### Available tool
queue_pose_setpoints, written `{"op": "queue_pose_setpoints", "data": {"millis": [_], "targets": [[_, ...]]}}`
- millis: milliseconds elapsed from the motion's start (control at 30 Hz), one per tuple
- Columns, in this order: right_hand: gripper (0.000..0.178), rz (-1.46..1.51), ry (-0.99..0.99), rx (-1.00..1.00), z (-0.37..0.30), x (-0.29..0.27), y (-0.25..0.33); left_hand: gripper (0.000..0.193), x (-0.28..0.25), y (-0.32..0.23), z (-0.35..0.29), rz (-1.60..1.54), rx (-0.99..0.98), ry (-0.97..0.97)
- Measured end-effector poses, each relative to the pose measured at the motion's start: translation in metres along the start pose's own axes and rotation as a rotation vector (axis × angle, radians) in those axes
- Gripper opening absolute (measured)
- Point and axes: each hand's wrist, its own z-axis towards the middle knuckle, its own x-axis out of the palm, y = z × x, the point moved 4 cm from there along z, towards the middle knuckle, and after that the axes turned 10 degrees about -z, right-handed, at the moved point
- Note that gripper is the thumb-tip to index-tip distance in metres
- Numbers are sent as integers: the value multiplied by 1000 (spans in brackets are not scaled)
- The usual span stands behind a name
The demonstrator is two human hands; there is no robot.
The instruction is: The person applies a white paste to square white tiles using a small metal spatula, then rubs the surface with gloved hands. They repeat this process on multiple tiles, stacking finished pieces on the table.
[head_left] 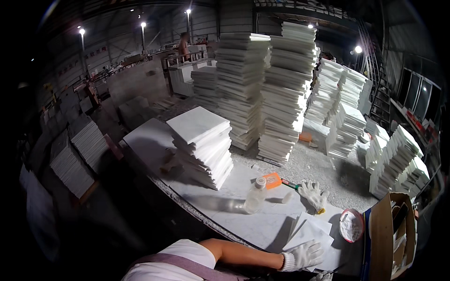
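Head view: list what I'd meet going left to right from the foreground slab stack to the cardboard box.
White slab stack, clear bottle, loose white slabs under the gloved left hand, red-rimmed bowl, cardboard box.

Worktable (276,220), viewed from the worker's side. At its left stands a stack of tiles (201,147); right of this stack is a bottle (255,200), with a packet (268,181) just behind it. Farther right lies a spare glove (313,195). In front of the glove, loose tiles (307,230) lie partly under the worker's left hand (305,255). A bowl (351,225) sits right of the loose tiles; a carton (380,241) stands right of the bowl. Behind the stack are two rear piles (290,93), with side piles (396,159) farther right. Beyond the table's left end, floor piles (72,164) stand side by side.
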Motion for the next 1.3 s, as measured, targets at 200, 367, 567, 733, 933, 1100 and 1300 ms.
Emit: {"op": "queue_pose_setpoints", "data": {"millis": [200, 367, 567, 733, 933, 1100, 1300], "targets": [[19, 206, -108, 230, -16, 4, 4, 41, 0, -4, 5, 23, 30, -323], [14, 817, -98, 520, -19, 8, 34, 44, -8, -7, 0, 15, 30, -271], [15, 775, -120, 513, -19, 9, 43, 42, -7, -8, 0, 18, 34, -221], [17, 781, -149, 543, -22, 7, 34, 42, -25, -14, -3, 25, 64, -261], [17, 810, -195, 614, -25, 7, 34, 43, -43, -16, -10, 37, 72, -294], [13, 846, -196, 594, -31, -1, 25, 47, -46, -10, -12, 43, 166, -500], [12, 852, -270, 600, -34, -5, 33, 61, -73, 17, -3, -177, 52, -427]]}}
